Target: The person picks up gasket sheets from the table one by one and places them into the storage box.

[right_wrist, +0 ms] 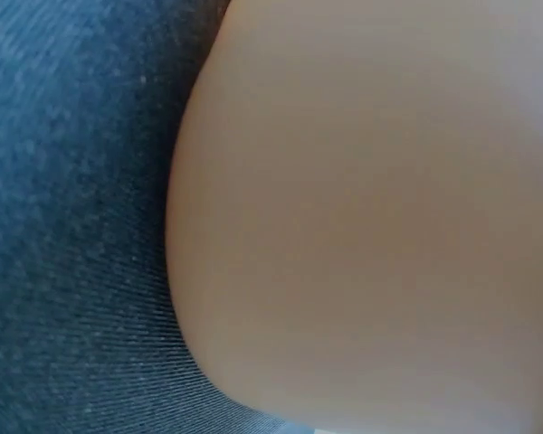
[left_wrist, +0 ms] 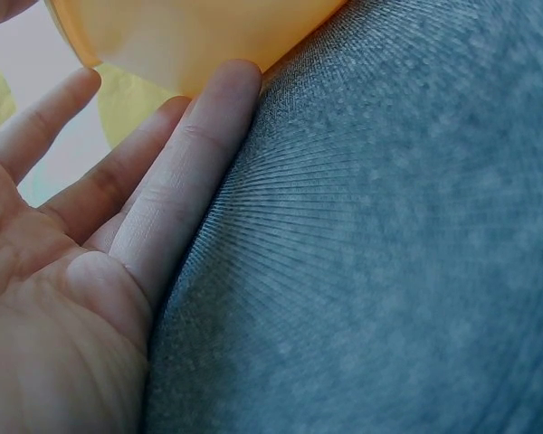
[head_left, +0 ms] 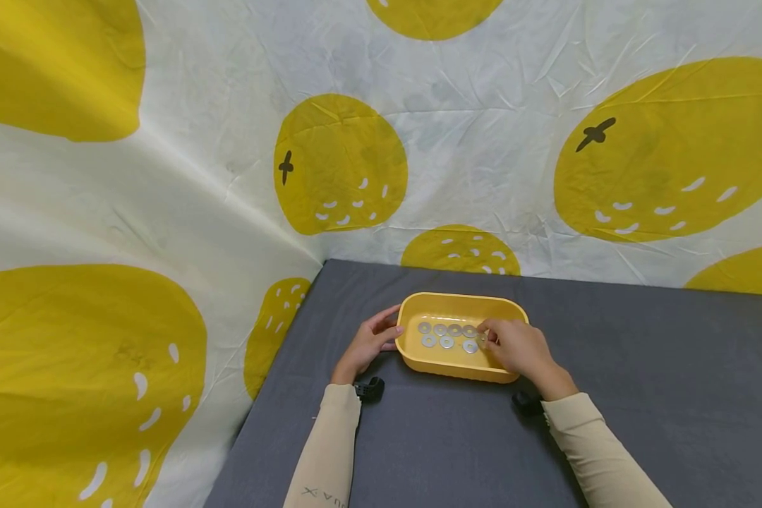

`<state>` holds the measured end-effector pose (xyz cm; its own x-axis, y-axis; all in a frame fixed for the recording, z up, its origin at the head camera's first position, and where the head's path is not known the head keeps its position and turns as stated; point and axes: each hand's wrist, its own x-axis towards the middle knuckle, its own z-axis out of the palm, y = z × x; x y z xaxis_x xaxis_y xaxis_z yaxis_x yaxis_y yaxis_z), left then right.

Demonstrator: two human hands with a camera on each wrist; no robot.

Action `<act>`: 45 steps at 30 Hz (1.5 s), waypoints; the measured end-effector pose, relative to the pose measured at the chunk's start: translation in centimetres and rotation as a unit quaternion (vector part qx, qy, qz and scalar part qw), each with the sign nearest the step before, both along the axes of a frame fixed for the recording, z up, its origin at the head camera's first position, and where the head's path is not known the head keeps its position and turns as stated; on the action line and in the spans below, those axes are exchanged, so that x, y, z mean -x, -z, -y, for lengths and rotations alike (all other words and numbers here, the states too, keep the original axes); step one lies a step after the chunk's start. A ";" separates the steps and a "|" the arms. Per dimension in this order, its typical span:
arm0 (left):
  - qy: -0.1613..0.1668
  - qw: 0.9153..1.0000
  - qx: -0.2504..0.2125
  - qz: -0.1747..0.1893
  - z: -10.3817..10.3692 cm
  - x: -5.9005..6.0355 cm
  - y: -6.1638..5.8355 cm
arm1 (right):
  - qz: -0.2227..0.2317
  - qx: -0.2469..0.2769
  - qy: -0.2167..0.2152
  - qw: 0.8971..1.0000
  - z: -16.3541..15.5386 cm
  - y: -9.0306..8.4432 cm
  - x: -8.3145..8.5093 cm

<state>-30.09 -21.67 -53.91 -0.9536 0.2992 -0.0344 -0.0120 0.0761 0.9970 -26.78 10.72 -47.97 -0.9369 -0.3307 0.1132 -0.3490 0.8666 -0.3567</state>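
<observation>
A yellow plastic tray (head_left: 463, 368) stands on the dark cloth, with several metal washers (head_left: 446, 342) lying in two rows on its floor. My left hand (head_left: 367, 344) is at the tray's left end, thumb by the rim. In the left wrist view its fingers (left_wrist: 176, 181) stretch out nearly straight, tips against the tray's outer wall (left_wrist: 208, 36). Over the right part of the tray, my right hand (head_left: 519, 347) pinches a washer (head_left: 482, 339) between thumb and fingertips, partly hidden by them. The right wrist view shows only a blurred palm (right_wrist: 362, 217).
Dark grey cloth (head_left: 444, 437) covers the table around the tray. A white sheet with yellow fruit prints (head_left: 343, 166) hangs behind the table and along its left side. Black wrist bands (head_left: 371, 389) sit below both hands.
</observation>
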 end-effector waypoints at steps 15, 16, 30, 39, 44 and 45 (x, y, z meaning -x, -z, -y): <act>-0.005 1.000 0.000 0.002 0.0 0.0 0.0 | 0.028 -0.058 -0.010 0.998 0.4 -0.3 0.1; -0.005 1.000 0.000 0.002 0.0 0.0 0.0 | 0.028 -0.062 -0.010 0.998 0.4 -0.3 0.1; -0.007 1.000 -0.001 0.002 -0.1 0.0 0.0 | 0.028 -0.081 0.001 0.996 0.6 -0.2 0.2; -0.010 1.000 -0.001 0.002 -0.2 -0.1 -0.1 | 0.040 -0.076 0.019 0.996 0.7 0.0 0.6; -0.010 1.000 0.004 0.002 -0.2 0.1 0.0 | 0.031 -0.030 0.037 0.998 0.7 0.1 0.6; -0.010 1.000 0.004 0.002 -0.1 0.1 0.0 | 0.027 -0.020 0.039 0.999 0.7 0.2 0.5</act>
<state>-30.22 -21.53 -53.93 -0.9592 0.2797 -0.0415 -0.0185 0.0843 0.9963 -27.32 10.01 -48.13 -0.9644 -0.2598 0.0492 -0.2609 0.9045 -0.3373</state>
